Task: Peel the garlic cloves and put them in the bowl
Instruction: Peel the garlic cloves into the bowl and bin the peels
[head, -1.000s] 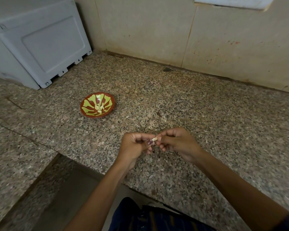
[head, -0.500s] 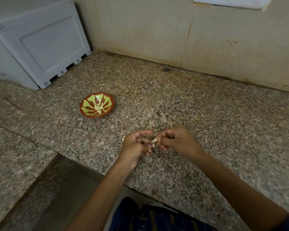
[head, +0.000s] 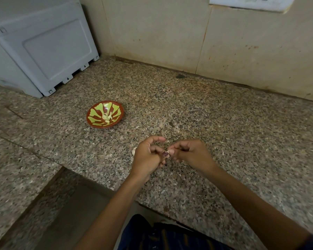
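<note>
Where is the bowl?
The bowl sits on the counter, left of and beyond both hands, in front of the grey box.

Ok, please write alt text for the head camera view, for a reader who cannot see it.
Two hands, left hand and right hand, pinch a small garlic clove between them above a speckled granite counter. A red bowl with a green pattern, holding peeled cloves, sits further back to the left.
</note>
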